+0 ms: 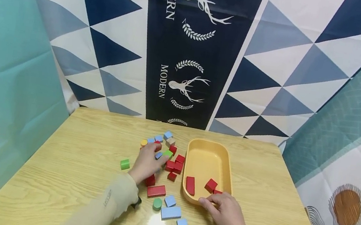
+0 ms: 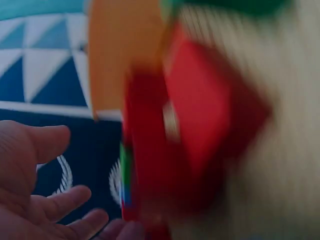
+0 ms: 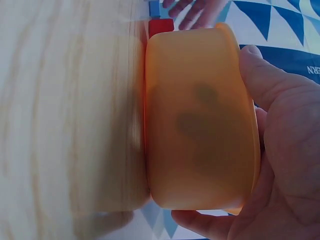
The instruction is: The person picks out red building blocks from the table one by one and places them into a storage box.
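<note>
My left hand (image 1: 146, 162) hovers over a cluster of toy blocks, thumb and fingers spread apart with nothing between them. Closest to its fingertips are a bright green block (image 1: 168, 154) and a small blue block (image 1: 158, 155). In the left wrist view, blurred red blocks (image 2: 200, 100) fill the middle beside the hand (image 2: 35, 195). My right hand (image 1: 227, 212) grips the near right corner of a yellow-orange plastic box (image 1: 207, 160), thumb at the rim. Inside the box lie a red rectangular block (image 1: 190, 185) and a red cube (image 1: 211, 185), with another red piece partly hidden by the hand.
Several red blocks (image 1: 174, 166) lie left of the box. Nearer me are a long red block (image 1: 156, 191), a green cylinder (image 1: 157, 204) and a long blue block (image 1: 171, 213). A green piece (image 1: 125, 164) lies apart at left. Patterned cloth hangs behind the wooden table (image 1: 261, 177).
</note>
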A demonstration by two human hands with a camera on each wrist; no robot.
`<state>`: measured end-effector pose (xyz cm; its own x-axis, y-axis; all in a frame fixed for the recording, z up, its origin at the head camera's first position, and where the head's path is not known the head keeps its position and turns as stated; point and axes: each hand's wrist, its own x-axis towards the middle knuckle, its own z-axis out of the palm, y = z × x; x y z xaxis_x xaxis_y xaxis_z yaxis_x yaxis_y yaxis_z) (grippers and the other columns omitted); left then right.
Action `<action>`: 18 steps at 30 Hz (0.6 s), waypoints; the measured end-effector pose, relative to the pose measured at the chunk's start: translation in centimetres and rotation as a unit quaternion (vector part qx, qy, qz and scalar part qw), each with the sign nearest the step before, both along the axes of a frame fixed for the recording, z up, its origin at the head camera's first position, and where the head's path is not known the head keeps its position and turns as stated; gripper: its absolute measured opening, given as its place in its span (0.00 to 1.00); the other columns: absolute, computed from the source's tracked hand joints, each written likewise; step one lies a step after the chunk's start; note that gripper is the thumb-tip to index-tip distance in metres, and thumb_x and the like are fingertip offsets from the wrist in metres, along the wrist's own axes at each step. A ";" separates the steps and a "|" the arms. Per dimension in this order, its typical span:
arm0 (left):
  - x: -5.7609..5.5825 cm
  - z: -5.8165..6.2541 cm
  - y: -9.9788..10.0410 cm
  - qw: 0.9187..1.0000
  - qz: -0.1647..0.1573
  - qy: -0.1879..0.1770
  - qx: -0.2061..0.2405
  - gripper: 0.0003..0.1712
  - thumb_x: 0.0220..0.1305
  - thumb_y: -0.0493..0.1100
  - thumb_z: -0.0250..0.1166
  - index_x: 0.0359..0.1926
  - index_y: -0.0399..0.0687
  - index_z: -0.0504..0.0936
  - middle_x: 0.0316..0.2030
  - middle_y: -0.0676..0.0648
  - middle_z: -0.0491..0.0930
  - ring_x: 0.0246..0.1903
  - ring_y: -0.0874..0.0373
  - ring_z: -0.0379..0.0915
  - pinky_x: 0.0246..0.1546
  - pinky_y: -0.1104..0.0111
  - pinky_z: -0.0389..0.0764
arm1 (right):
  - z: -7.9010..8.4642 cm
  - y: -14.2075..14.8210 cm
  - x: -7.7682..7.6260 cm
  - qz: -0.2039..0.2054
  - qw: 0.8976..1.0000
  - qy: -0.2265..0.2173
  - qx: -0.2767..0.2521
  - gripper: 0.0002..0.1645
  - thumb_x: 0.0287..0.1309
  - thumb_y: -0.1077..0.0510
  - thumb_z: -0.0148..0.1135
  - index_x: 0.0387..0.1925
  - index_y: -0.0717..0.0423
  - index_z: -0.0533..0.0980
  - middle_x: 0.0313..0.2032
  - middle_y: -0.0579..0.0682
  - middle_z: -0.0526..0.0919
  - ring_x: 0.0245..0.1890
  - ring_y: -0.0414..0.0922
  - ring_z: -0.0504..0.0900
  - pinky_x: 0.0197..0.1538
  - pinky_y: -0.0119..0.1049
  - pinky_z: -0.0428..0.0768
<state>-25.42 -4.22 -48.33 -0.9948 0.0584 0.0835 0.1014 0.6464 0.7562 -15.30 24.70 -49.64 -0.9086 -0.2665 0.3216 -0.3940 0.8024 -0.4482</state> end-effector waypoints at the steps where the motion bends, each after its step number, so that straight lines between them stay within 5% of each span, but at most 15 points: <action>1: -0.8 0.0 -0.3 0.999 0.003 0.007 -0.040 0.35 0.66 0.55 0.65 0.67 0.42 0.70 0.64 0.40 0.67 0.60 0.46 0.62 0.60 0.51 0.70 | 0.0 0.0 0.0 -0.002 1.000 -0.003 -0.001 0.13 0.57 0.38 0.67 0.21 0.33 0.82 0.23 0.25 0.76 0.28 0.33 0.70 0.31 0.37 0.75; 5: -3.5 0.0 -0.7 0.989 -0.021 0.011 -0.144 0.34 0.68 0.52 0.63 0.69 0.43 0.68 0.67 0.37 0.63 0.62 0.40 0.59 0.60 0.47 0.70 | -0.2 0.1 0.0 -0.009 1.000 -0.011 -0.005 0.12 0.56 0.38 0.68 0.21 0.32 0.82 0.22 0.24 0.76 0.28 0.33 0.70 0.32 0.37 0.75; 10: -5.3 -0.3 -0.5 0.971 -0.022 0.001 -0.239 0.24 0.70 0.50 0.62 0.61 0.42 0.77 0.56 0.39 0.75 0.51 0.43 0.70 0.48 0.51 0.80 | -0.2 -0.2 0.0 0.002 1.000 -0.012 -0.009 0.12 0.56 0.38 0.68 0.22 0.34 0.83 0.22 0.24 0.76 0.28 0.33 0.71 0.32 0.37 0.76; 18: -6.2 -0.4 0.2 0.981 -0.024 -0.055 -0.185 0.17 0.71 0.43 0.61 0.56 0.41 0.81 0.50 0.42 0.81 0.45 0.53 0.76 0.45 0.57 0.82 | -0.2 0.0 0.0 -0.004 1.000 0.001 -0.009 0.11 0.54 0.39 0.70 0.21 0.33 0.83 0.22 0.23 0.75 0.27 0.33 0.70 0.31 0.36 0.75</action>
<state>-31.60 -4.01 -48.77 -0.9920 0.1111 -0.0601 0.0689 0.8749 0.4794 -15.33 24.71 -49.83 -0.9100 -0.2537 0.3280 -0.3888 0.7969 -0.4623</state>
